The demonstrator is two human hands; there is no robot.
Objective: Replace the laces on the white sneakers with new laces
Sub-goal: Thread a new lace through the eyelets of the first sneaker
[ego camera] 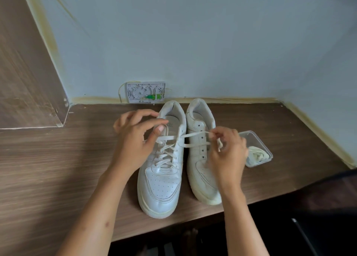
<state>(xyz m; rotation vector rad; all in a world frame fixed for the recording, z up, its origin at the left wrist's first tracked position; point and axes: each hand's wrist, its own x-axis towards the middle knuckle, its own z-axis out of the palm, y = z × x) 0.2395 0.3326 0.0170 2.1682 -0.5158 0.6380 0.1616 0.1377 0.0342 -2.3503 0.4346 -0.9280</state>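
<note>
Two white sneakers stand side by side on the wooden table (58, 159), toes toward me. The left sneaker (160, 188) carries a white lace (166, 151) crossed through its eyelets. The right sneaker (201, 170) has bare eyelets. My left hand (133, 139) is at the left sneaker's tongue, thumb and fingers curled around the upper lace. My right hand (226, 155) pinches two lace strands (195, 138) that stretch from the left sneaker across the right one.
A clear plastic box (258, 149) with bundled whitish laces sits right of the shoes, partly behind my right hand. A white wall socket plate (145, 92) with a green part is behind the shoes. The table's front edge is near the toes.
</note>
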